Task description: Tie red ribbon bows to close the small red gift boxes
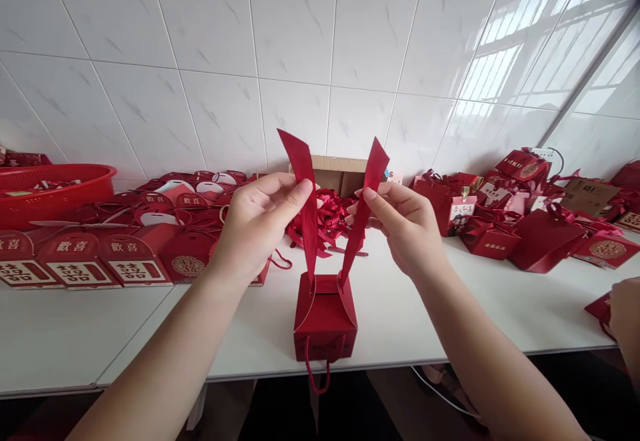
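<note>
A small red gift box [326, 314] stands upright at the table's front edge, a twisted red cord handle [318, 382] hanging down its near side. Red ribbon [309, 248] comes up through slots on both sides of its top. My left hand [267, 218] pinches one ribbon end between thumb and fingers, above the box. Opposite it, my right hand [403, 221] pinches the other end. Both ends rise in a V, with slanted cut tips above my fingers. Behind the box lies a heap of loose red ribbons [333, 218], partly hidden by my hands.
Rows of red gift boxes [73, 261] fill the table's left side, with a red plastic basin [95, 178] behind. More boxes with bows [543, 238] are piled at the right. An open cardboard box [327, 164] rests against the tiled wall. Another person's hand [625, 314] shows at far right.
</note>
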A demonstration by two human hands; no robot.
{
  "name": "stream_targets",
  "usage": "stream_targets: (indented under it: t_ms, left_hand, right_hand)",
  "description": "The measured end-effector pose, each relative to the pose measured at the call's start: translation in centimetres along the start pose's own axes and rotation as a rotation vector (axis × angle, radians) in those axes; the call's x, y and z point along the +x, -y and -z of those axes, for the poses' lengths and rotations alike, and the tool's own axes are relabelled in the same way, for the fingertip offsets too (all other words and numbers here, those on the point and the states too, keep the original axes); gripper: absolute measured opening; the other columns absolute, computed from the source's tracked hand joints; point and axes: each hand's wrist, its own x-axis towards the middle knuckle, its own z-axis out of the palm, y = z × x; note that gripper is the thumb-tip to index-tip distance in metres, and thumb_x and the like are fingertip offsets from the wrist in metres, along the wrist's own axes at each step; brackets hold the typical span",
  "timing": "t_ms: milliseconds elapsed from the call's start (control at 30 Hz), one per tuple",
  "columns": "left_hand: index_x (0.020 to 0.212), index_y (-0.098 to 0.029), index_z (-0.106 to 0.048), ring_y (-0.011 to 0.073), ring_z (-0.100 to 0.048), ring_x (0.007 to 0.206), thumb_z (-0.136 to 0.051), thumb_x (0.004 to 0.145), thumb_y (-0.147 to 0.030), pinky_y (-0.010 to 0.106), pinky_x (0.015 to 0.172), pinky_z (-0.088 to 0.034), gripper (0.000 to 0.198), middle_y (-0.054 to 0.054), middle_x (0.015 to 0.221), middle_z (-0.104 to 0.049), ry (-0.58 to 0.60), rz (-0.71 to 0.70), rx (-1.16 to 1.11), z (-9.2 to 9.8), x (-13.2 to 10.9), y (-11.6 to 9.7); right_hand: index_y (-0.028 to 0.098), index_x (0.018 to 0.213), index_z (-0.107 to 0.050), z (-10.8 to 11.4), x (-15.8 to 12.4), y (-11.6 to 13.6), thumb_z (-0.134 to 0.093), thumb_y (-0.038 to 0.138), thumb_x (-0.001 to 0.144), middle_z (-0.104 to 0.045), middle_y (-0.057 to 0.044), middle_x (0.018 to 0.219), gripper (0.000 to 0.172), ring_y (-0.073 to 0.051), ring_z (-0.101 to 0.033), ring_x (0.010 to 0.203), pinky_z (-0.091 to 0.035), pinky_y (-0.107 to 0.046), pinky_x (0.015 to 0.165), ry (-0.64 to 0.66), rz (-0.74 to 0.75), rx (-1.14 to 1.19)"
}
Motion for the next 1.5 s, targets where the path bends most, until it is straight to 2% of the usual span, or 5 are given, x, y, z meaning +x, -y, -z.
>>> stream_targets:
  t_ms: [333,633,1033,1267,1500]
  left_hand:
    - [0.086,-0.02,-0.071,0.0179,-0.07,0.086,-0.07,0.084,-0.037,0.028,0.076,-0.055,0.018,0.002,0.087,-0.074,0.041,0.03,-0.028,0.7,0.9,-0.2]
    - [0.08,-0.02,-0.068,0.012,-0.061,0.065,-0.067,0.085,-0.041,0.021,0.061,-0.049,0.022,-0.002,0.068,-0.064,0.185,0.072,0.045,-0.2,0.7,0.1]
    - [0.081,-0.021,-0.073,0.013,-0.063,0.068,-0.067,0.083,-0.032,0.021,0.058,-0.047,0.013,-0.001,0.072,-0.069,0.352,0.09,0.361,-1.0,0.4,0.1]
    - [0.067,-0.019,-0.068,0.0106,-0.046,0.054,-0.068,0.08,-0.041,0.023,0.048,-0.033,0.026,-0.003,0.059,-0.055,0.524,0.327,0.328,0.3,0.8,0.7]
    - [0.069,-0.017,-0.071,0.0153,-0.059,0.072,-0.074,0.074,-0.044,0.028,0.07,-0.047,0.027,0.003,0.072,-0.066,0.42,0.591,-0.113,1.1,0.9,2.7]
  right_hand:
    - [0.02,0.078,-0.067,0.7,0.3,0.2,-0.07,0.037,0.082,-0.072,0.0,0.071,0.017,-0.015,-0.071,0.068,-0.057,-0.027,0.062,-0.036,0.018,0.028]
    - [0.018,0.085,-0.073,0.7,1.1,-0.8,-0.072,0.034,0.079,-0.072,-0.001,0.072,0.017,-0.013,-0.066,0.064,-0.054,-0.025,0.06,-0.045,-0.013,-0.068]
    - [0.02,0.09,-0.073,0.5,0.1,-1.0,-0.065,0.028,0.085,-0.068,-0.001,0.077,0.012,-0.013,-0.061,0.068,-0.051,-0.026,0.06,0.293,0.097,-0.11]
    - [0.022,0.098,-0.072,2.0,1.0,-1.7,-0.055,0.016,0.093,-0.073,-0.005,0.091,0.018,-0.018,-0.065,0.088,-0.054,-0.035,0.081,0.375,0.502,-0.48]
    - [0.023,0.103,-0.071,2.9,0.9,-1.8,-0.048,0.009,0.094,-0.073,-0.006,0.099,0.028,-0.023,-0.057,0.101,-0.055,-0.04,0.084,0.446,0.885,-0.901]
